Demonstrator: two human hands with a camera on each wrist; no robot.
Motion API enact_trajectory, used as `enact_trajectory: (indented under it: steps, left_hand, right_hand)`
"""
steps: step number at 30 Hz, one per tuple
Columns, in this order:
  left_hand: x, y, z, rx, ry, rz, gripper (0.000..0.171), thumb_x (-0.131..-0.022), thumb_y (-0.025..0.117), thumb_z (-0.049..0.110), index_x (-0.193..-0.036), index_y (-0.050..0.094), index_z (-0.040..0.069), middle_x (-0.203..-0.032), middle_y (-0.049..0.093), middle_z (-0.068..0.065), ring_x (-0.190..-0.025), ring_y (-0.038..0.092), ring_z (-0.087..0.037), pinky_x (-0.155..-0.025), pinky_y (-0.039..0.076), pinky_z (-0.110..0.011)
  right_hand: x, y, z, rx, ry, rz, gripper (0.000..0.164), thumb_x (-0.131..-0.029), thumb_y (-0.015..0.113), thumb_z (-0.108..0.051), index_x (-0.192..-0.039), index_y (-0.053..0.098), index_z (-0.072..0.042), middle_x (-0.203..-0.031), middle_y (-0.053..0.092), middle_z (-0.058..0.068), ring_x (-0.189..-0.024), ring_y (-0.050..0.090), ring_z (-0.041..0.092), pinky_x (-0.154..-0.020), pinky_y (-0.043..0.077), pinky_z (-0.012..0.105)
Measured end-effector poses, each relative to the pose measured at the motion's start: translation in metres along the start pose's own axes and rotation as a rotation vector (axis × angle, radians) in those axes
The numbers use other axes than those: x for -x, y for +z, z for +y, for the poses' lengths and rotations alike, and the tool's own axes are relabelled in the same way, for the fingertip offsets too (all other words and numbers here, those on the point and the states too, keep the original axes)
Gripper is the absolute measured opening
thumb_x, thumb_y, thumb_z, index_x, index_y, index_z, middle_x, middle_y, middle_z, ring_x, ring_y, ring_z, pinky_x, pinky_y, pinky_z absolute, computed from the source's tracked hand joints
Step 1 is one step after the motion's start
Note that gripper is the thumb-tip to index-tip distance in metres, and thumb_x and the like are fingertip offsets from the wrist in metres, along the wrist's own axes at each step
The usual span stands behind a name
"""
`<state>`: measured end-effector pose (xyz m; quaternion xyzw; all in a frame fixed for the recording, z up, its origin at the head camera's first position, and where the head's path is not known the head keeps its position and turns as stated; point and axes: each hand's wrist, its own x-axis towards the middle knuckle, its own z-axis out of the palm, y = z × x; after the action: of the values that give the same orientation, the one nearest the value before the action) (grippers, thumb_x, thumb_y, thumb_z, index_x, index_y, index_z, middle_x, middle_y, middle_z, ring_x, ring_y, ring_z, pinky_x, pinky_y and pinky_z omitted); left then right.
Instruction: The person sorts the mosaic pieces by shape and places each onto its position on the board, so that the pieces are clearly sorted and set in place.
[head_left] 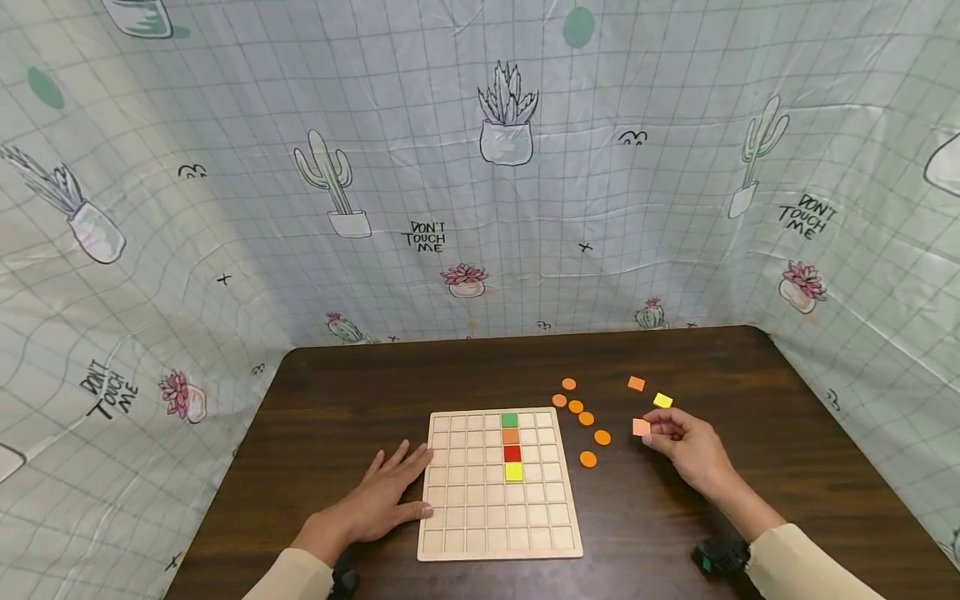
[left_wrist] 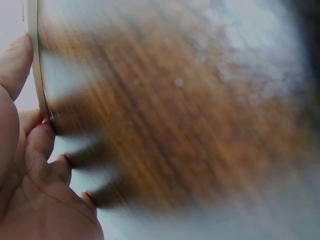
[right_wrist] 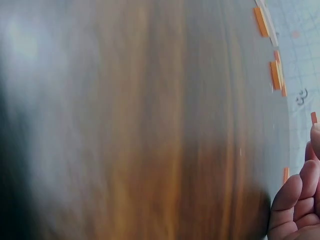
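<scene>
My right hand [head_left: 693,450] pinches an orange square tile [head_left: 641,427] between thumb and fingertips, over the table right of the board. In the right wrist view, a thin edge of that tile [right_wrist: 314,117] shows at the fingertip. My left hand [head_left: 381,496] lies with fingers spread on the table, its thumb and fingertips at the left edge of the wooden grid board [head_left: 465,493]. One column of the board holds a green square [head_left: 510,420], an orange square [head_left: 511,436], a red square [head_left: 512,453] and a yellow square [head_left: 513,472], from far to near.
Several orange discs [head_left: 587,418] lie scattered right of the board. Beyond my right hand are another orange square [head_left: 636,383] and a yellow square [head_left: 662,401]. A patterned curtain [head_left: 525,200] surrounds the back and sides of the dark wooden table [head_left: 345,400].
</scene>
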<state>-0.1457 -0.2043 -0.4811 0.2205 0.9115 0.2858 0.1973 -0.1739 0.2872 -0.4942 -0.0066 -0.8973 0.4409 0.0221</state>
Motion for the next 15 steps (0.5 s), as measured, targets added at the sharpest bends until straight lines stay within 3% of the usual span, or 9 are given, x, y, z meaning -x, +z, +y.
enact_trajectory:
  steps: [15]
  left_hand:
    - [0.0,0.0,-0.001,0.002,0.001,0.002,0.086,-0.102,0.069,0.043,-0.168,0.027,0.009,-0.176,0.022,-0.012,-0.164,0.006,-0.041,-0.127,-0.005,-0.07]
  right_hand:
    - [0.008,0.022,-0.022,-0.049,-0.022,-0.006,0.024,-0.093,0.079,-0.002,-0.117,0.073,0.001,-0.096,0.072,0.01,-0.077,0.06,0.011,-0.061,0.053,0.021]
